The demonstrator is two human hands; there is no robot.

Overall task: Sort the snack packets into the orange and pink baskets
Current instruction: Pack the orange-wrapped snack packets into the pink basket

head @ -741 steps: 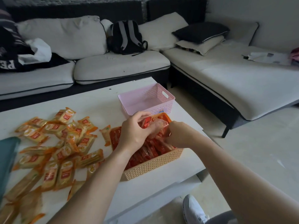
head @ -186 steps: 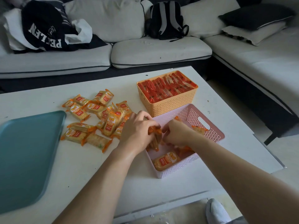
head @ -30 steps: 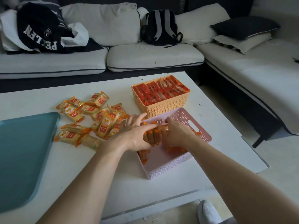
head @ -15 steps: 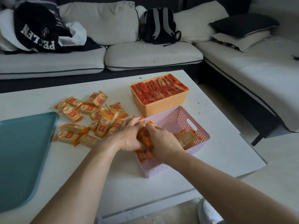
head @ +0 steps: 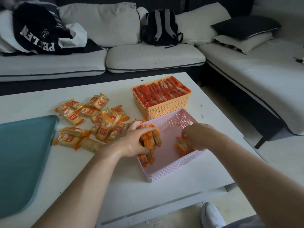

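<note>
— Pink basket, head view: it sits at the near edge of the counter, with the orange basket directly behind it, touching or very nearly so. You have it closest, in my judgement, because it is the one being filled.

— And the orange one?

— Packed to the rim with red packets standing on edge. I judge that half of your sort finished.

— Note the left hand.

— Your left hand reaches over the pink basket's left wall, palm down and wrist low. Its fingers are curled over an upright row of yellow packets and clamped on it. You hold it so, I judge, to stop the row toppling onto the bare basket floor.

— The right hand?

— Your right hand comes in over the right wall, forearm crossing the near corner. Its fingers are bent down and pinch a single packet that lies by that wall, apart from the row. It is probably meant to be stood against the row.

— What is outstanding?

— A loose pile of yellow packets lies on the counter just left of the pink basket, between it and the teal tray. Your pink side is well short of done.
</note>
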